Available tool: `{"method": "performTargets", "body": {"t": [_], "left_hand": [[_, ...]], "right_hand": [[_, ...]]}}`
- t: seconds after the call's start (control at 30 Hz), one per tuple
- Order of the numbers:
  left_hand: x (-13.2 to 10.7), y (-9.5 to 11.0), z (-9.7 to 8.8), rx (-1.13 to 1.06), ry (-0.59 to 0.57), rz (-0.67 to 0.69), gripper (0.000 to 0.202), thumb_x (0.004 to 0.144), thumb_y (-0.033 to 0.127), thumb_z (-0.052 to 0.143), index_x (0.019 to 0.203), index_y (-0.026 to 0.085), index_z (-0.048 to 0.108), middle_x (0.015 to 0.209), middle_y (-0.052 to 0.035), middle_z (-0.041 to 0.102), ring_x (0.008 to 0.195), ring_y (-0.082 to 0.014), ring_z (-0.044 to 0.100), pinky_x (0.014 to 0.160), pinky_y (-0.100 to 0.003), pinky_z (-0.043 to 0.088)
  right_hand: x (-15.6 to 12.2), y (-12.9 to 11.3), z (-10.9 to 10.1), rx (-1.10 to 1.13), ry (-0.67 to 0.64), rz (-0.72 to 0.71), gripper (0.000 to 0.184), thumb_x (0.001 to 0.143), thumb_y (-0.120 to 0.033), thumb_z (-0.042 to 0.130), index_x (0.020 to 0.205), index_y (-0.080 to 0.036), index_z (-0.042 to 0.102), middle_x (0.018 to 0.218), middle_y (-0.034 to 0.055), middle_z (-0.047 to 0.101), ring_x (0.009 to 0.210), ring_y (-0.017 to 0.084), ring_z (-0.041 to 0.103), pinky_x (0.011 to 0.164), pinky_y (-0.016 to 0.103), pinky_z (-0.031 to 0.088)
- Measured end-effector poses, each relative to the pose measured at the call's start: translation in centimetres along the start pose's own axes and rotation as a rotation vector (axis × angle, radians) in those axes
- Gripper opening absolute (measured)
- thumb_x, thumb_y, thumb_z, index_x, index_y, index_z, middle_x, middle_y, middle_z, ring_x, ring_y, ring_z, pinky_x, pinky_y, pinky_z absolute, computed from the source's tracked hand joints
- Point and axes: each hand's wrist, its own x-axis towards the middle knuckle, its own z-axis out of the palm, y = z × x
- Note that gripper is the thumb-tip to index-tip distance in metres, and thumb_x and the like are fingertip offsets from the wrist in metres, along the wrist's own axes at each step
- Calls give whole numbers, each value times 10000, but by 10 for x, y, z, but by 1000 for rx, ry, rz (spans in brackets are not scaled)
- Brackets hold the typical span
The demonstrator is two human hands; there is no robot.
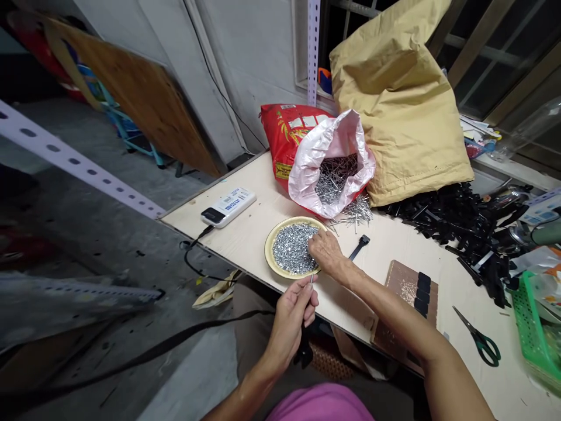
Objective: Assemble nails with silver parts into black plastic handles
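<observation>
My left hand [294, 307], just below the bowl at the table edge, is closed in a pinch on a thin metal pin [311, 279] that points upward. A yellowish round bowl [268, 257] holds a heap of tiny silvery metal pieces [291, 248]. Over its right side, my right hand [326, 250] has its fingers bunched down among those pieces; what they grip, if anything, is hidden. Beside the right wrist lies a black strip with a squarish head [363, 241]. Behind the bowl, an open red bag [280, 137] with a pale lining spills loose metal pins [357, 211] onto the table.
A white power bank [230, 206] with a cable lies at the left. Toward the right are a brown board [401, 278] with black pieces, scissors [480, 339], and a green basket [532, 327]. A large tan sack [403, 111] stands behind a pile of black parts [442, 216].
</observation>
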Motion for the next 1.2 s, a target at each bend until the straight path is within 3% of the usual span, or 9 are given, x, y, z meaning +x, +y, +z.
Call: {"method": "performTargets", "body": {"t": [0.23,0.47,0.67,0.83,1.03,1.2], "left_hand": [[-3,3,1,-7,-1,26,511,605,481,745,960,147,592,543,73,494,391,-18,276,382,-170,184],[-4,10,2,-30,9,61,512,584,462,763,935,132,590,529,76,500,389,-13,279,377,-165,182],[-1,12,5,18,-74,66,506,622,458,740,978,128,597,542,71,506,385,-10,278,377,-166,184],[-1,7,17,97,-210,43,507,651,490,710,978,115,614,561,54,521,387,-11,272,377,-173,183],[-2,-1,28,187,-307,28,513,649,519,700,945,108,622,562,39,534,390,-13,275,378,-177,177],[-5,-3,35,211,-340,9,517,648,519,698,952,105,635,555,38,530,384,-13,262,378,-183,163]], "right_hand": [[2,-3,1,29,14,42,234,824,-3,443,918,-67,647,911,177,671,916,258,596,765,340,450],[-6,4,2,163,141,78,178,870,-63,441,904,-118,607,940,119,656,909,210,583,773,310,461],[-59,8,6,1071,555,149,51,836,-228,546,854,-184,565,754,-7,632,656,117,585,616,236,477],[-100,0,3,1400,621,295,176,766,-307,645,854,-195,541,735,-9,640,662,123,626,630,244,506],[-123,-3,4,1487,716,374,199,762,-305,659,859,-204,519,737,-9,657,668,125,660,657,249,534],[-136,-4,10,1312,829,364,123,792,-228,629,859,-209,528,761,-5,661,696,124,665,649,235,542]]}}
